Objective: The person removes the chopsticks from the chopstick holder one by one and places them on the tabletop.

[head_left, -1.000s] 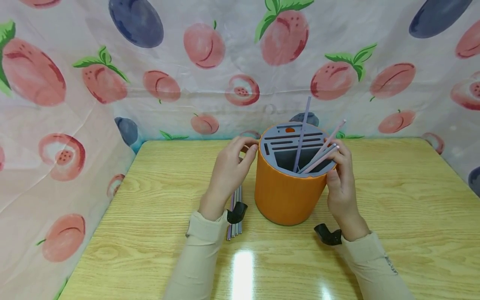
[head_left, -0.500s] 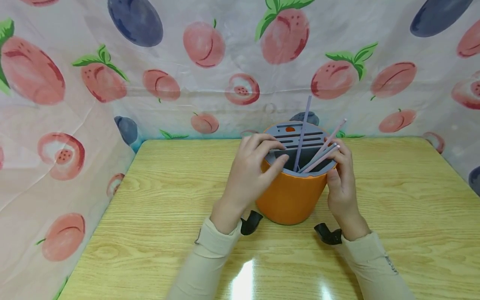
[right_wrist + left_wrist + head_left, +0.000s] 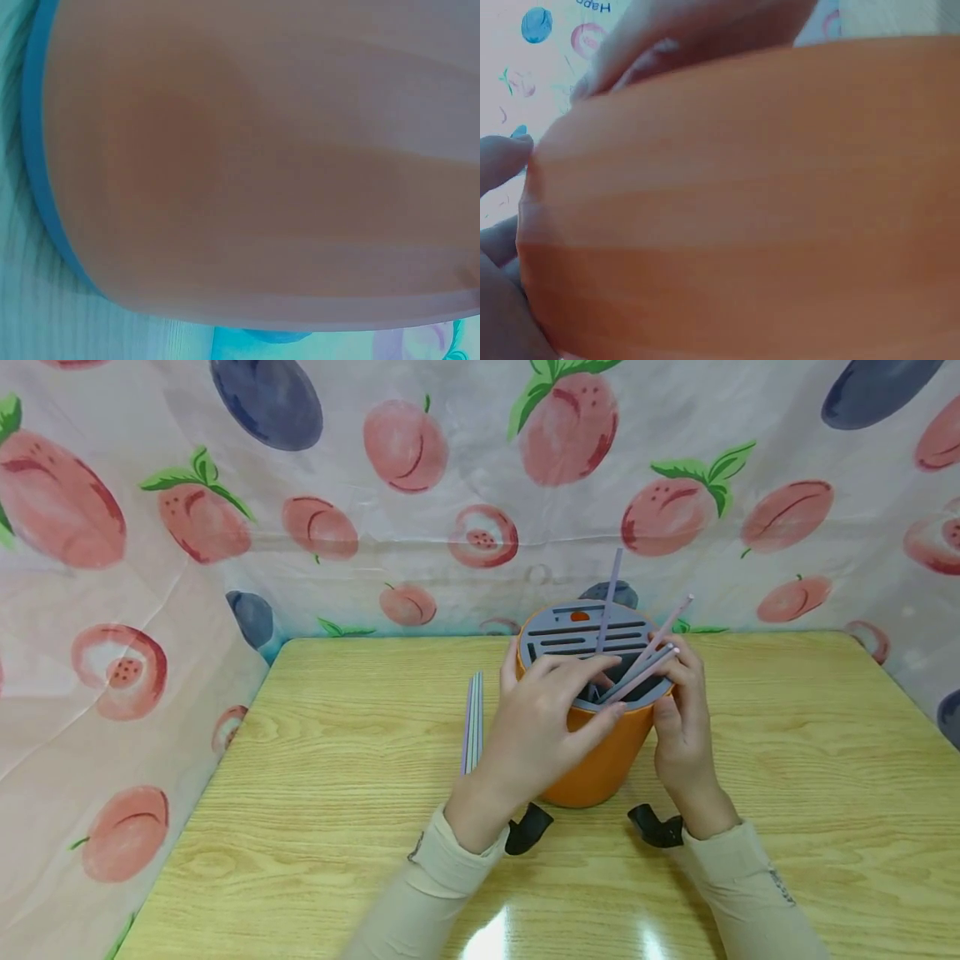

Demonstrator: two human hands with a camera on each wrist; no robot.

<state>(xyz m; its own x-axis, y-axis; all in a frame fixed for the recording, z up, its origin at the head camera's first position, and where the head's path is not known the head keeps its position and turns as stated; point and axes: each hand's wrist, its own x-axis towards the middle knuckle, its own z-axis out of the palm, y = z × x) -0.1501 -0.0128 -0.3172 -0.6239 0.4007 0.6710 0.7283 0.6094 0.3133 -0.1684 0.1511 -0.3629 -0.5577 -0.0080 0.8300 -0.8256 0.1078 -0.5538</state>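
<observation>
An orange round knife block with a grey slotted top stands on the table in the head view. My right hand grips its right side at the rim, beside the sticks. A lilac stick, a pink one and a few others lean out of its large compartment; whether they are straws or chopsticks I cannot tell. Over the near left rim is my left hand, fingers bent into the compartment near the lilac stick, thumb apart. Contact there is hidden. The block's orange wall fills much of the left wrist view.
Several thin pastel sticks lie side by side on the wooden table, left of the block and partly behind my left forearm. A fruit-print cloth hangs at the table's back and left.
My left hand has moved right, from the block's left edge across its rim to the large compartment. The loose sticks on the table show again. My right hand and the block stay put.
</observation>
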